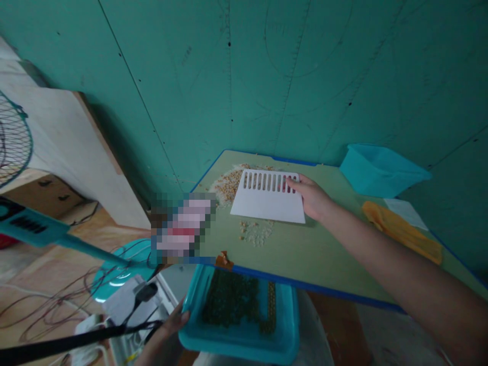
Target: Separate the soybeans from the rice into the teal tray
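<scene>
My right hand (313, 197) reaches across the pale green table (305, 254) and grips the right edge of a white slotted scraper board (267, 203), which lies flat on the table. A heap of yellow grains (227, 185) sits just left of the board, and a smaller pale pile (256, 232) lies in front of it. My left hand (173, 321) holds the left rim of a teal tray (244, 345) below the table's front edge. Inside the tray lie dark green grains (229, 300) and a strip of yellow ones.
A teal tub (377, 168) stands at the table's back right against the green wall. An orange cloth (400, 231) and a white paper (406, 211) lie on the right. A standing fan (34, 229), cables and a wooden cabinet fill the floor at left.
</scene>
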